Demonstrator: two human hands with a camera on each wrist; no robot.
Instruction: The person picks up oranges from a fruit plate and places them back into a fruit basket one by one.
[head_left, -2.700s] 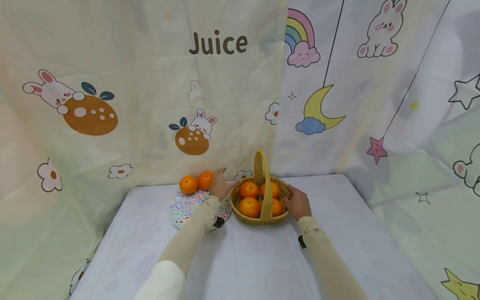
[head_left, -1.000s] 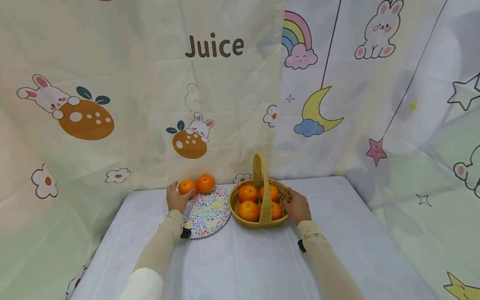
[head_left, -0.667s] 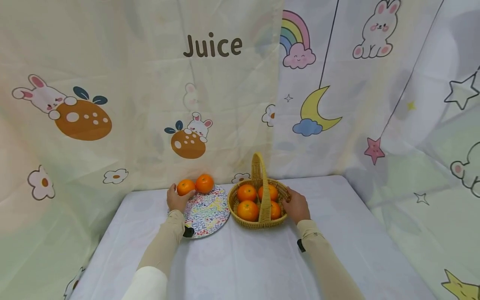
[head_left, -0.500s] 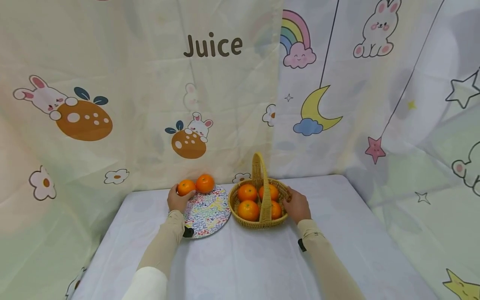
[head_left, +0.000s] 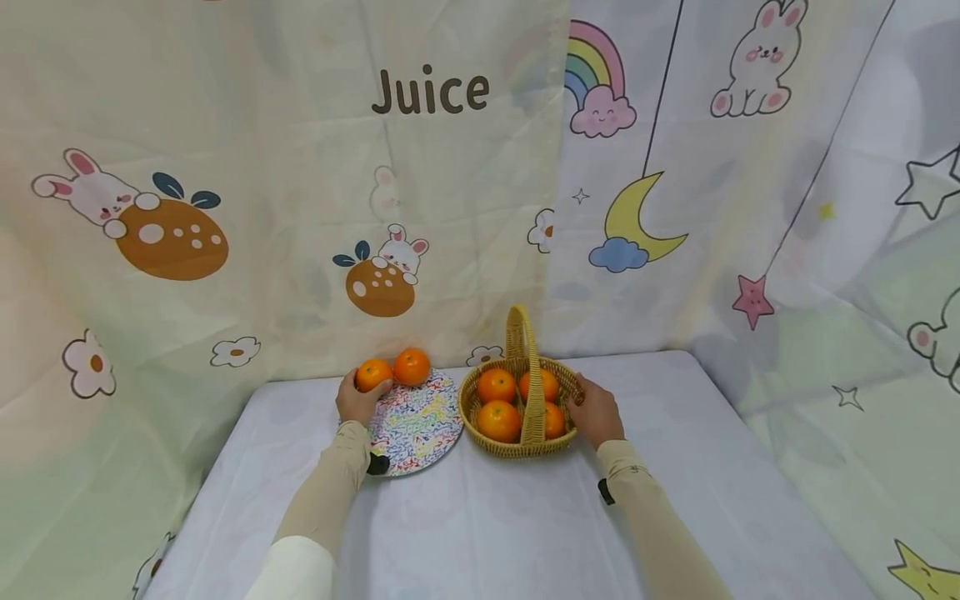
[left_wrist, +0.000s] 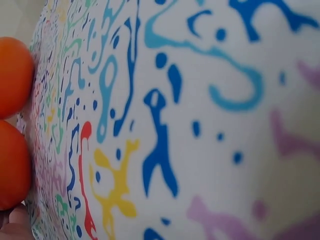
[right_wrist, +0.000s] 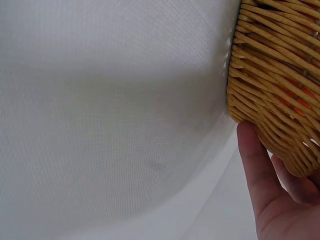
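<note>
In the head view my left hand (head_left: 357, 399) curls its thumb and fingers round the left one of two oranges. That orange (head_left: 372, 375) sits at the back left of a round disc (head_left: 420, 429) printed with multicoloured squiggles. A second orange (head_left: 412, 367) is right beside it, at the disc's back edge. Both oranges show at the left of the left wrist view, with a bit of a finger below. My right hand (head_left: 596, 410) grips the right end of a yellow wicker basket (head_left: 517, 450); its fingertips (right_wrist: 248, 132) lie against the weave in the right wrist view.
Several oranges (head_left: 498, 421) lie inside the basket, under its tall arched handle (head_left: 534, 392). The basket stands close to the disc's right edge. A white cloth covers the table (head_left: 480, 525), and a printed curtain (head_left: 465, 208) hangs right behind it.
My left hand has moved from beside the basket's left rim leftward to the left orange and has closed round it. My right hand has stayed on the basket.
</note>
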